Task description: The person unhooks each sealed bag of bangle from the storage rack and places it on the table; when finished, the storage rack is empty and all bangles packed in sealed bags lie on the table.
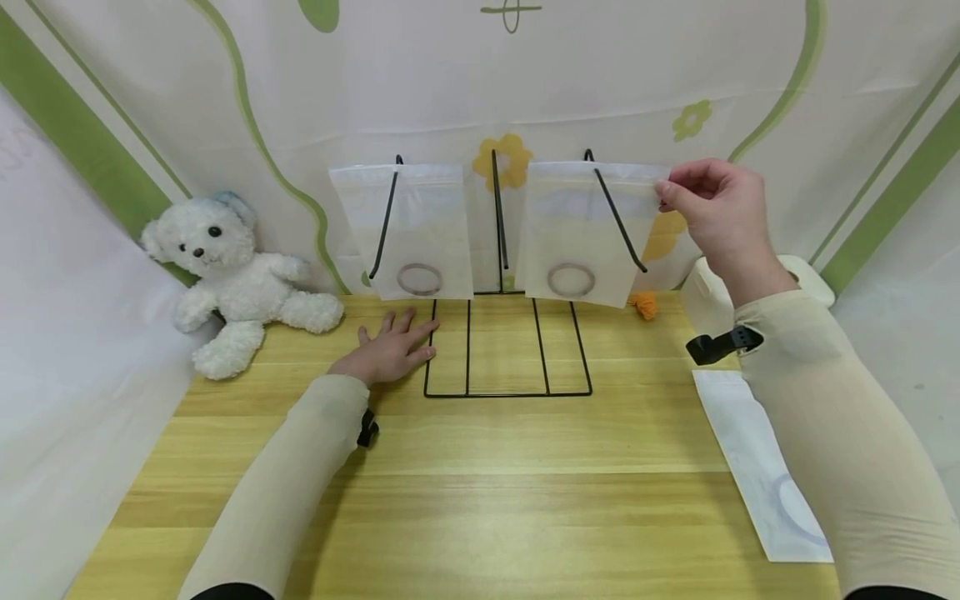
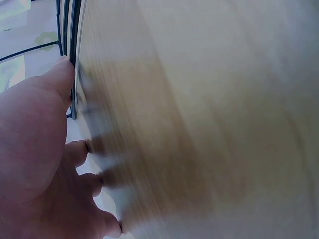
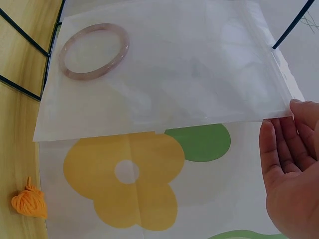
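A black wire rack stands on the wooden table, its prongs reaching forward. From its left prong hangs a translucent zip bag with a pinkish bangle low inside. A similar bag hangs on the right prong, and its bangle shows clearly in the right wrist view. My right hand pinches that bag's upper right corner between thumb and fingers. Fingers spread, my left hand rests on the table, touching the left side of the rack's base.
Another bag with a ring lies on the table at right, partly under my forearm. A white teddy bear sits at the back left. An orange yarn bundle and a white roll are at the back right. Behind hangs a patterned curtain.
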The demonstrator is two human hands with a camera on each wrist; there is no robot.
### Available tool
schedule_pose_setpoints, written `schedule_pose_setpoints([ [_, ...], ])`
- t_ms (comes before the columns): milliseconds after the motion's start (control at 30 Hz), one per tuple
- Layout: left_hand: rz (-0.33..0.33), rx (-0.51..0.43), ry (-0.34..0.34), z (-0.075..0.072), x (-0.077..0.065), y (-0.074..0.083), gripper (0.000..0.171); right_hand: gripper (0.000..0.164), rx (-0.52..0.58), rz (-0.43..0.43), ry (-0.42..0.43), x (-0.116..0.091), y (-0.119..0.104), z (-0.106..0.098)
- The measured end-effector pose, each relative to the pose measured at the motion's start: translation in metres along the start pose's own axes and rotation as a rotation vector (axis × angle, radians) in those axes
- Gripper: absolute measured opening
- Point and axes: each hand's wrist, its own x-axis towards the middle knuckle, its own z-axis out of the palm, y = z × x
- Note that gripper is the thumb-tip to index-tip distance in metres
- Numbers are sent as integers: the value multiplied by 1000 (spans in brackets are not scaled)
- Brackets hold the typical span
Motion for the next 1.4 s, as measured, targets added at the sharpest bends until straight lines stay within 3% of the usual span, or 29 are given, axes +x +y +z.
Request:
schedule_pose_setpoints([
  [333,-5,23,-7,-6,-8,13,67,14,-46,17,-5,-1,-1,-2],
  [600,1,11,0,-3,-1,6,71,14,-91,40,-7,-1,-3,-5],
  [900,-20,19,-1,2,9,-2,71,14,-55,14,5,0,-1,-6],
  [1400,-22,15,2,1,4,8,67,16,10,5,23,-3,1,-6],
])
